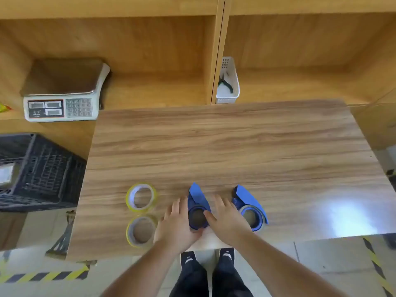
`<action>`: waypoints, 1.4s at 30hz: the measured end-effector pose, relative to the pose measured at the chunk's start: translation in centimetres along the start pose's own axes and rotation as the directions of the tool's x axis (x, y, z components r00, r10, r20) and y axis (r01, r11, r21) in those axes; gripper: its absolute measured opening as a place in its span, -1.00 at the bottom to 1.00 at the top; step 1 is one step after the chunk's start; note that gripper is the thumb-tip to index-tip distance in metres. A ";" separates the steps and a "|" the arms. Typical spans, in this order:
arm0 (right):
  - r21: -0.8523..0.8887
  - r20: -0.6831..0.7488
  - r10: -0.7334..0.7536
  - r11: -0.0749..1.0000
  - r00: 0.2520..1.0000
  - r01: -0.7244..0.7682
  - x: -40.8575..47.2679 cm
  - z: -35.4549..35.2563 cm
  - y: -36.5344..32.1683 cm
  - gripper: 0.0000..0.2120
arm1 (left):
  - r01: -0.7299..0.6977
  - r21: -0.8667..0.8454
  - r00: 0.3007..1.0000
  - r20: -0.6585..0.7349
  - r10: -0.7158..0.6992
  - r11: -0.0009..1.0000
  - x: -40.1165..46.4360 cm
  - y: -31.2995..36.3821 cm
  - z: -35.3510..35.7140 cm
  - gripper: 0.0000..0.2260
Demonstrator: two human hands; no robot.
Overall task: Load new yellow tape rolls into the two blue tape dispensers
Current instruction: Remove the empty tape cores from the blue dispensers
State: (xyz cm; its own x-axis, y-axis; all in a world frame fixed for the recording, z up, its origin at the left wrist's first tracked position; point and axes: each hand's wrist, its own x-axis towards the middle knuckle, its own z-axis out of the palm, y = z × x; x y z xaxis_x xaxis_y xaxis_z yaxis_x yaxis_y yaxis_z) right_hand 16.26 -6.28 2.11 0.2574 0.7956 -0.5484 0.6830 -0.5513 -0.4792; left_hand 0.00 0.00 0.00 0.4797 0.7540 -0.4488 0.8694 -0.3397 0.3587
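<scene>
Both hands, left (177,224) and right (225,219), fingers loosely spread, flank and touch one blue dispenser (198,207) (nothing lifted).

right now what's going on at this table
A person is working on the nearer-left blue dispenser, with the left hand and right hand on either side of it. The second blue dispenser sits untouched to the right. Two yellow tape rolls lie flat on the table, not yet loaded.

Both forearms reach forward, left hand (177,226) and right hand (227,221) close together, fingers loosely spread.
</scene>
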 end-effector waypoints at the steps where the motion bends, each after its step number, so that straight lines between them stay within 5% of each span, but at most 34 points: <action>1: 0.047 0.005 0.028 0.998 1.000 -0.028 0.2 0.4 0.4 -0.46 | 0.013 -0.020 0.999 0.040 -0.012 1.000 0.4 0.0 0.6 -0.09; 9: 0.037 0.111 0.070 0.997 0.991 -0.074 2.2 3.3 2.5 -0.48 | 0.080 -0.081 0.995 0.064 -0.074 0.994 1.9 0.5 5.4 -0.13; 42: 0.075 0.079 0.062 0.995 0.995 -0.068 2.2 1.7 3.0 -0.56 | -0.023 -0.101 0.999 -0.027 0.020 0.995 0.7 -1.2 4.2 -0.25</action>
State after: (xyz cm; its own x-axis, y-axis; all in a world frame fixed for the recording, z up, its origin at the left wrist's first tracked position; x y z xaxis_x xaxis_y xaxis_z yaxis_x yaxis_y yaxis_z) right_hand 17.73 -6.55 -1.69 0.2446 0.7374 -0.6296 0.6108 -0.6215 -0.4906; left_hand -0.16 -1.42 -4.18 0.4935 0.7620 -0.4192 0.8420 -0.2978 0.4499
